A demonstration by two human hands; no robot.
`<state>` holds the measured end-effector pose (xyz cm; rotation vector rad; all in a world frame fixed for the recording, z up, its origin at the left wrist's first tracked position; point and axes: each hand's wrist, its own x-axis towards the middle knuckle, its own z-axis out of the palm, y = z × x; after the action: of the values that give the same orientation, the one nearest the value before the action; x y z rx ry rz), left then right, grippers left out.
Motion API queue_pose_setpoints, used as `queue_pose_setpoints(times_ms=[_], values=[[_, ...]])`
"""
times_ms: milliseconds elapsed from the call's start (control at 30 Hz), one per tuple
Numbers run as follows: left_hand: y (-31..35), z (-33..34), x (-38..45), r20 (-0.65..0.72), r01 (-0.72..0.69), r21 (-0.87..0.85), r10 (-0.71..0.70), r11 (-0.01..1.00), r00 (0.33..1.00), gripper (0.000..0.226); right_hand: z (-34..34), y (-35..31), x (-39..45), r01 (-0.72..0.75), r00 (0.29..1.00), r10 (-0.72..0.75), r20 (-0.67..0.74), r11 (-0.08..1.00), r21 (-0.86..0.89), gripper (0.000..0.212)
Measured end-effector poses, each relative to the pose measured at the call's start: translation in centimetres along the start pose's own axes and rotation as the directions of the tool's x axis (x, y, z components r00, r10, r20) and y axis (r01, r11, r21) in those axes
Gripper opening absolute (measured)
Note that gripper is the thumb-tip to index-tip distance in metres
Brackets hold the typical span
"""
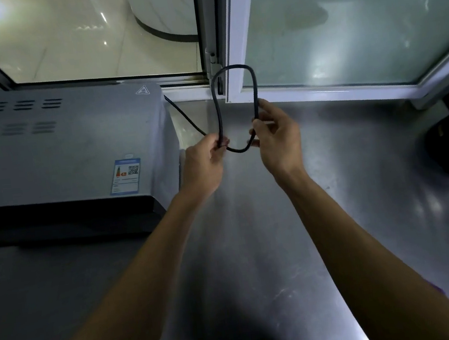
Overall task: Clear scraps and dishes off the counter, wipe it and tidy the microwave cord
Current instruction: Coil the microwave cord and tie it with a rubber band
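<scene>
Thin black rubber microwave cord [253, 86] is held up over the brushed stainless steel counter [257, 251], just right of the grey metal microwave [70, 138], w/ one tall loop formed. Loop's long axis runs near-to-far: bottom curve sags between the two hands, top arcs toward the white-framed window [231, 54] at the far edge.

Left hand [205, 166] is clenched on the cord, pinching it where the loop's left strand meets the feed running far-left to the microwave's rear right corner. Right hand [277, 137] grasps the right strand, fingers [265, 107] curled loosely round it, slightly farther along and higher than the left.

Key relation: slack feed sits left of the loop, on the left-hand side, so left hand is the anchor nearest the source; right hand prob. sweeps the next coil. Plug end not visible, can't tell how much cord remains.

Counter looks free of scraps where visible, so likely the last step.
</scene>
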<state>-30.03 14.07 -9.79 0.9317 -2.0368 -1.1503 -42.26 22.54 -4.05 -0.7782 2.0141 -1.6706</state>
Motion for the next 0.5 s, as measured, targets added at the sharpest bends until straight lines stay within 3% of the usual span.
queue_pose_setpoints(times_ms=[100, 267, 500], values=[[0.2, 0.5, 0.0, 0.007, -0.097, 0.056, 0.097, 0.994, 0.995, 0.021, -0.6, -0.4, 0.4, -0.026, 1.0, 0.025, 0.012, 0.998, 0.062, 0.056], [0.6, 1.8, 0.0, 0.082, -0.185, 0.039, 0.182, 0.982, 0.98, 0.022, -1.8, 0.3, 1.1, -0.081, 0.997, 0.081, 0.004, 0.987, 0.142, 0.035], [0.1, 2.6, 0.0, 0.096, -0.236, 0.142, 0.224, 0.961, 0.97, 0.024, -2.6, 0.2, 1.6, -0.113, 0.994, 0.109, 0.032, 0.977, 0.179, 0.039]])
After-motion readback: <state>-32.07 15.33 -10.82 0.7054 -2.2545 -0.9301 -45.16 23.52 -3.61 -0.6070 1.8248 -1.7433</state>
